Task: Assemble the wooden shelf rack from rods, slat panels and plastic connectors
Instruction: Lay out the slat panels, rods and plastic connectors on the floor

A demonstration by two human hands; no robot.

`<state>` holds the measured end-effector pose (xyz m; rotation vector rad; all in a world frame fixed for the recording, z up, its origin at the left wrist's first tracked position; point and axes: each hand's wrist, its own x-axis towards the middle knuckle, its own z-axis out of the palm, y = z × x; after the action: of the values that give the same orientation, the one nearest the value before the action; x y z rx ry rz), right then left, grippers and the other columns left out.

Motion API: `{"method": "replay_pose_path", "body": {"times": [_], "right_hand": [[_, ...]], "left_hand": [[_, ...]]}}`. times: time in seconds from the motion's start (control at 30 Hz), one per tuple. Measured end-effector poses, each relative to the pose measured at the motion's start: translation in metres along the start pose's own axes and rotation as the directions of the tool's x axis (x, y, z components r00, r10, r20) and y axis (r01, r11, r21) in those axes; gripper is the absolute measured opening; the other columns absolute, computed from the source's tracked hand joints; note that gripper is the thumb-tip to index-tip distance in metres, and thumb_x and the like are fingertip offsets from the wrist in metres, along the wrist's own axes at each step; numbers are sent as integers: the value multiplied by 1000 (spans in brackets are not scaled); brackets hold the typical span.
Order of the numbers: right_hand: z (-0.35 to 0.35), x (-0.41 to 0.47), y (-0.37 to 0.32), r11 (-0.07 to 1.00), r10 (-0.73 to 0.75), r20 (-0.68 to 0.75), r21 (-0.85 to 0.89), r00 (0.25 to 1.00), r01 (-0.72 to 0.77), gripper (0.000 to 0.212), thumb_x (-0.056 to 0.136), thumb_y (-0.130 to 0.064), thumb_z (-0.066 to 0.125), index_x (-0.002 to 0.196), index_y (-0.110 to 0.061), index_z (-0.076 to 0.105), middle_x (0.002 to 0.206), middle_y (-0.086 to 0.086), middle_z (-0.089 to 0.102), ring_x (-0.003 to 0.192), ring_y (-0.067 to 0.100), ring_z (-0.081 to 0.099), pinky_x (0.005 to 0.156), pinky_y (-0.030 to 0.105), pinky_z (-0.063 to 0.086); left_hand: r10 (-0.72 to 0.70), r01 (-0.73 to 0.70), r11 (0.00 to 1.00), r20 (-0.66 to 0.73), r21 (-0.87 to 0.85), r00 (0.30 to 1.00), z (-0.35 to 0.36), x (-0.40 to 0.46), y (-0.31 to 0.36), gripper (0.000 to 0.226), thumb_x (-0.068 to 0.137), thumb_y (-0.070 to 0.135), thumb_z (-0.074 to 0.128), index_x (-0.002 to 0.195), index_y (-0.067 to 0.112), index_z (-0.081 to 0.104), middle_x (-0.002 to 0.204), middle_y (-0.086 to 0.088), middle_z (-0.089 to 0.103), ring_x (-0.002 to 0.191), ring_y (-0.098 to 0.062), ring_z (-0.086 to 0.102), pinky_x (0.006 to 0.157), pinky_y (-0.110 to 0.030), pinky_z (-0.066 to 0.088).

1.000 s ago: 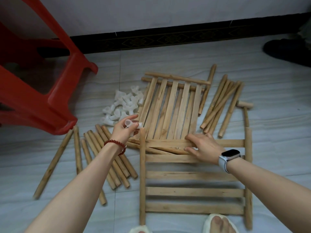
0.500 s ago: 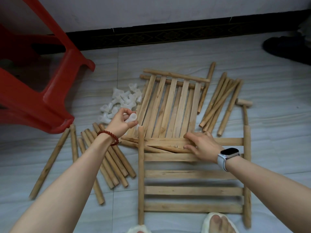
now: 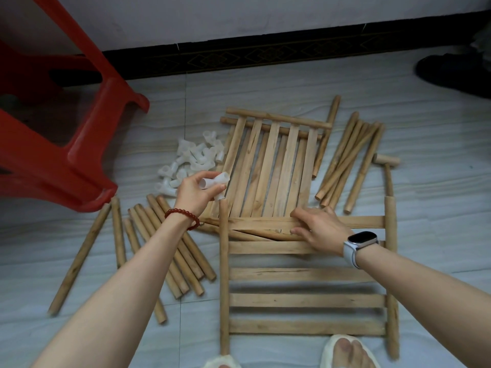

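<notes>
A wooden slat panel (image 3: 305, 301) lies flat on the floor right in front of me. My left hand (image 3: 195, 193) grips a white plastic connector (image 3: 216, 181) just above the far end of that panel's left rod (image 3: 224, 261). My right hand (image 3: 318, 227) rests with fingers spread on the panel's farthest slat. A second slat panel (image 3: 273, 160) lies beyond, partly under the near one. A heap of white connectors (image 3: 191, 160) sits to the left of it.
Loose rods lie in one bundle on the left (image 3: 164, 251) and another on the right (image 3: 348, 160). A small wooden mallet (image 3: 386, 166) is at the far right. A red plastic stool (image 3: 66, 144) stands at left. My slippered feet (image 3: 342, 351) are at the bottom edge.
My left hand has turned the white connector and brought it down closer to the top of the near panel's left rod. My right hand stays on the slat.
</notes>
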<state>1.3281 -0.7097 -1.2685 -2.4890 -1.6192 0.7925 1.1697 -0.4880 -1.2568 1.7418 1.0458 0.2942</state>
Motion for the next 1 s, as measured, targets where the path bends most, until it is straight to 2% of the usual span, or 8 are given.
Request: {"method": "replay_pose_path", "body": {"times": [0.1, 0.2, 0.33, 0.47, 0.67, 0.83, 0.93, 1.0], "right_hand": [[0, 1, 0, 1000, 2, 13, -3, 1000, -2, 24, 97, -36, 43, 116, -21, 46, 106, 2, 57, 105, 22, 50, 96, 35, 26], [1, 2, 0, 1000, 7, 21, -5, 1000, -7, 24, 98, -36, 42, 116, -21, 46, 107, 3, 57, 105, 22, 50, 98, 36, 26], [1, 3, 0, 1000, 9, 22, 1, 1000, -9, 26, 98, -35, 42, 119, -21, 46, 108, 3, 57, 105, 22, 49, 97, 35, 26], [1, 4, 1, 1000, 13, 25, -3, 1000, -13, 26, 98, -36, 42, 119, -20, 46, 108, 3, 57, 105, 22, 49, 95, 35, 25], [3, 6, -1, 1000, 18, 36, -4, 999, -17, 25, 97, -35, 43, 117, -19, 46, 108, 4, 57, 106, 24, 50, 91, 35, 26], [3, 7, -1, 999, 27, 44, 20, 999, -28, 24, 97, -33, 44, 115, -18, 47, 107, 4, 58, 106, 24, 50, 88, 34, 27], [1, 7, -1, 999, 32, 61, 28, 998, -34, 25, 97, -33, 45, 117, -18, 47, 108, 5, 58, 106, 24, 50, 88, 34, 27], [1, 6, -1, 999, 45, 78, 24, 996, -47, 27, 97, -33, 45, 118, -18, 46, 110, 5, 58, 107, 25, 50, 91, 35, 29]], "left_hand": [[60, -58, 992, -16, 108, 998, 1, -1, 1, 22, 81, 19, 70, 101, 21, 60, 106, 5, 56, 111, -16, 51, 91, -26, 45], [110, -105, 984, -24, 144, 994, 4, -1, 5, 21, 80, 16, 71, 93, 19, 55, 101, 2, 56, 95, -13, 50, 69, -2, 36], [106, -107, 989, 11, 105, 994, 11, 2, 3, 23, 78, 20, 73, 79, 32, 54, 95, -8, 60, 84, -25, 61, 74, -31, 53], [138, -147, 985, 94, 87, 986, 12, -2, 4, 17, 80, 13, 70, 87, 24, 58, 87, 2, 57, 76, -10, 55, 63, -12, 46], [143, -146, 989, 153, 12, 978, 5, -16, -11, 27, 87, 6, 60, 99, 30, 59, 101, 9, 62, 87, -5, 60, 76, -11, 47], [130, -131, 991, 101, 8, 986, 13, -23, -16, 29, 88, 5, 57, 106, 28, 58, 99, 7, 63, 89, -19, 65, 82, -29, 50], [101, -104, 994, 70, 45, 992, 17, -29, -15, 28, 89, 9, 57, 105, 32, 58, 89, -11, 67, 81, -30, 64, 76, -40, 51], [74, -81, 993, 85, 84, 994, 15, -29, -15, 30, 89, 9, 57, 105, 34, 57, 90, -13, 67, 84, -30, 64, 78, -42, 51]]}}
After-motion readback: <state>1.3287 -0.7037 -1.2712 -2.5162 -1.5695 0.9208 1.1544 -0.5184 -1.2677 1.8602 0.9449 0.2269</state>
